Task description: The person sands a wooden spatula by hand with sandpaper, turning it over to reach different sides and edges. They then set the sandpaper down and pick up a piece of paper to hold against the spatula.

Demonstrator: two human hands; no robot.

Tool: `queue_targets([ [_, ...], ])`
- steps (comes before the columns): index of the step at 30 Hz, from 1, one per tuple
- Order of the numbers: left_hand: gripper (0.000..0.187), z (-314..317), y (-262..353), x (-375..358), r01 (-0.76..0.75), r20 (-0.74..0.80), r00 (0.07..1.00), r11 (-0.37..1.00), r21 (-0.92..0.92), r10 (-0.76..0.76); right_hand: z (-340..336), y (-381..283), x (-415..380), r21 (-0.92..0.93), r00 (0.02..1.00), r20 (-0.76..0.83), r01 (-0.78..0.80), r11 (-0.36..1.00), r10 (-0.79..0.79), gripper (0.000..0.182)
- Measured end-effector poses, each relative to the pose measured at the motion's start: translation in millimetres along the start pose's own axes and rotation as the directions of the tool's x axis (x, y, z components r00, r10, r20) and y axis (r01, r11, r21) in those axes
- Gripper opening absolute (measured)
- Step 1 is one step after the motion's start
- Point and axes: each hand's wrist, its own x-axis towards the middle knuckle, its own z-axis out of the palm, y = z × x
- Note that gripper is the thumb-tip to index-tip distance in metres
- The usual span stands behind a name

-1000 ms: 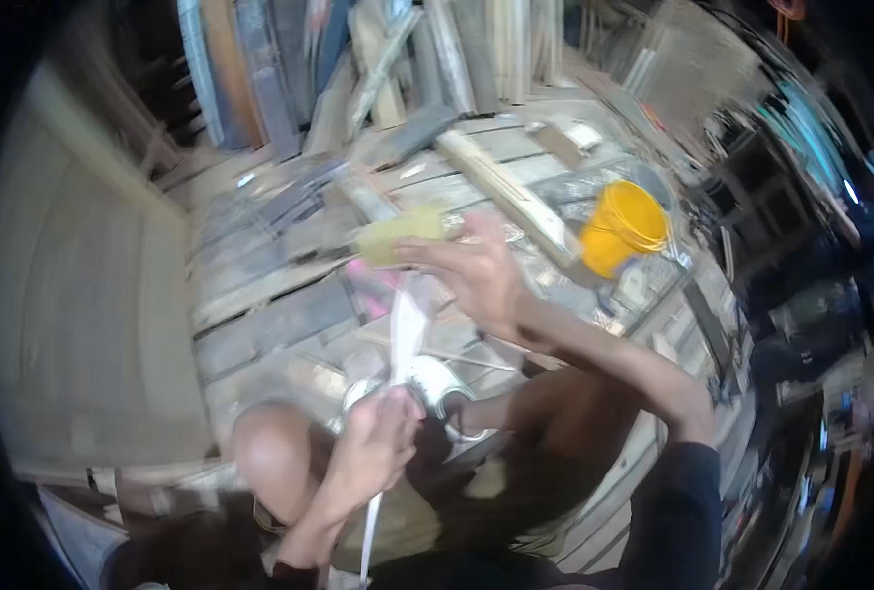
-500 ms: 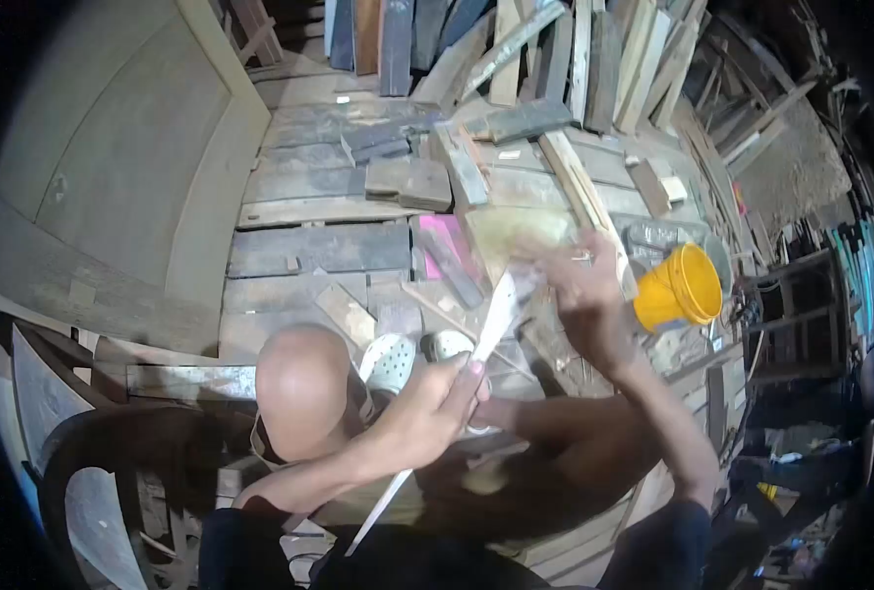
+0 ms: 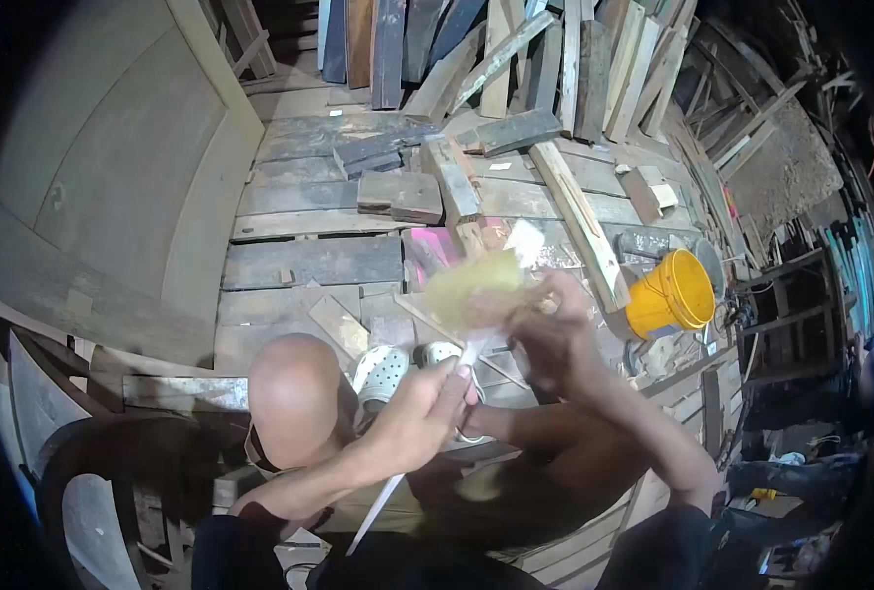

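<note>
Gripping white strip (image 3: 377,509) in left hand (image 3: 419,411); holding yellow pad (image 3: 472,288) (blurred) in fingers of right hand (image 3: 557,334), 2 o'clock from left.

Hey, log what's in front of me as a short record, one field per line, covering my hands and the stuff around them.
Left hand: grips a long, narrow white piece
Right hand: holds a yellow-green pad, blurred, near the white piece's upper end
Footwear: white perforated clogs
Container: yellow plastic bucket, beyond the right forearm
Floor: weathered wooden planks, loose wood pieces on top
Background: long wooden boards leaning in a row
Unclear: the white piece's material
</note>
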Motion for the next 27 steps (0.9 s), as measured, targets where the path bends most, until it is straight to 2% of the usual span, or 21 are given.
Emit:
queue_targets([
  [1,0.032,-1.1,-7.2,2.7,-0.065,-0.037,0.997,0.998,0.024,0.066,0.8,-6.6,-6.1,0.025,0.991,0.081,0.106,0.994,-0.108,0.033],
  [2,0.032,-2.1,-6.5,1.2,-0.027,-0.039,0.999,1.000,0.015,0.028,9.0,13.4,-5.2,-0.059,0.995,-0.071,0.062,0.996,-0.067,0.035],
  [3,0.032,-1.4,-2.3,-0.2,0.010,-0.038,0.999,1.000,0.002,-0.010,1.7,23.0,3.4,-0.043,0.992,-0.096,-0.091,0.995,0.087,0.037],
  [5,0.031,-0.8,-2.6,0.3,-0.014,-0.038,0.999,0.999,0.040,0.016,3.8,25.9,5.2,-0.102,0.974,-0.158,-0.181,0.978,0.164,0.038],
  [7,0.031,-4.0,1.7,2.7,-0.052,-0.067,0.996,0.997,0.050,0.055,8.5,12.0,-1.4,-0.015,0.994,-0.086,0.073,0.997,-0.074,0.034],
  [8,0.030,-3.5,1.8,0.0,-0.046,-0.067,0.997,0.997,0.055,0.050,6.2,12.1,-1.7,-0.077,0.994,-0.098,0.039,0.996,-0.047,0.034],
  [9,0.030,-1.2,7.8,-1.2,0.023,-0.060,0.998,0.999,-0.037,-0.026,2.2,9.4,1.8,-0.137,0.994,-0.111,0.004,0.991,-0.019,0.034],
  [10,0.030,2.1,5.6,-4.0,0.048,-0.055,0.997,0.998,-0.034,-0.050,-4.3,19.5,12.8,-0.216,0.982,-0.167,-0.124,0.968,0.089,0.034],
  [11,0.030,4.0,4.3,-5.0,0.053,-0.051,0.997,0.998,-0.029,-0.055,-1.0,32.8,9.1,-0.131,0.978,-0.158,-0.159,0.978,0.138,0.032],
  [12,0.030,4.1,5.7,-3.8,0.050,-0.040,0.998,0.999,-0.010,-0.050,5.7,22.4,-1.8,0.167,0.959,-0.070,-0.260,0.951,0.275,0.033],
  [13,0.031,4.5,8.2,-3.1,0.038,-0.073,0.997,0.999,0.034,-0.036,5.8,12.8,-5.0,0.050,0.996,-0.077,-0.041,0.998,0.045,0.038],
  [14,0.031,4.7,4.9,-2.2,-0.028,-0.062,0.998,1.000,-0.006,0.028,4.9,14.0,-2.4,0.007,0.994,-0.107,-0.023,1.000,0.023,0.039],
  [16,0.031,4.9,14.7,-4.8,0.134,-0.097,0.986,0.990,-0.048,-0.138,2.9,19.1,2.7,-0.082,0.986,-0.165,0.006,0.997,-0.019,0.040],
  [17,0.033,8.6,15.4,-8.5,0.143,-0.130,0.981,0.989,-0.026,-0.145,3.5,27.0,4.6,-0.053,0.965,-0.223,-0.156,0.986,0.140,0.038],
  [19,0.034,10.1,16.4,-8.4,0.135,-0.155,0.979,0.991,0.000,-0.134,7.9,8.5,-1.5,0.016,0.978,-0.144,-0.152,0.988,0.153,0.034],
  [20,0.034,7.8,14.8,-7.8,0.133,-0.168,0.977,0.991,-0.005,-0.132,5.1,-10.8,-3.4,-0.033,0.968,-0.253,-0.003,0.999,-0.005,0.031],
  [21,0.033,4.3,13.0,-8.1,0.119,-0.176,0.978,0.993,0.011,-0.115,17.3,-9.1,-5.8,0.080,0.950,-0.257,0.206,0.975,-0.179,0.028],
  [22,0.032,3.6,11.8,-8.0,0.117,-0.196,0.974,0.993,0.023,-0.110,22.4,-10.7,-8.3,0.074,0.948,-0.280,0.175,0.982,-0.148,0.027],
  [23,0.032,8.9,4.7,-3.6,0.062,-0.287,0.957,0.992,0.106,-0.029,29.0,-13.5,-13.5,0.082,0.947,-0.299,0.149,0.985,-0.118,0.026],
  [26,0.029,-1.4,-2.2,-0.3,0.079,-0.321,0.946,0.992,0.102,-0.042,20.5,-3.3,-6.9,0.069,0.929,-0.359,0.121,0.990,-0.089,0.023],
  [27,0.030,20.6,32.7,-15.9,0.239,-0.340,0.921,0.965,0.106,-0.191,16.2,1.1,-5.8,0.057,0.924,-0.370,0.127,0.990,-0.097,0.023],
])
